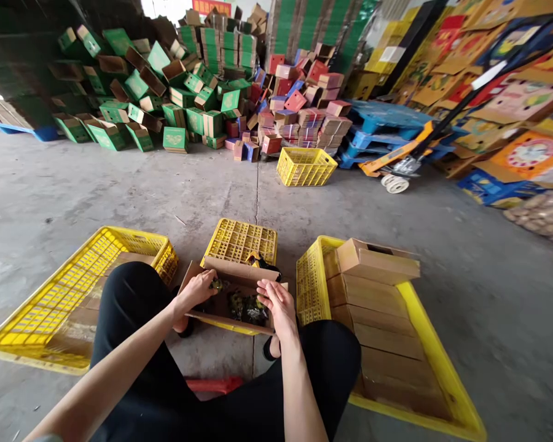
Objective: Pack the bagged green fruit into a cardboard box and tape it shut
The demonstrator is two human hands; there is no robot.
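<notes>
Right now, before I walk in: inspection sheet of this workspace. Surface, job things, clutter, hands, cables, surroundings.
Surface: bare concrete floor, dusty.
Job's things: open box resting on the middle crate, dark items inside; right crate holds stacked closed boxes; left crate holds flat cardboard.
Clutter: heaps of green boxes and pink boxes at the back; far crate on the floor before them.
Hands: left hand at the dark items, grip unclear; right hand open over the box's near edge.
Cables: nothing seen.
Surroundings: blue pallets, pallet jack, printed cartons stacked on the right.
</notes>
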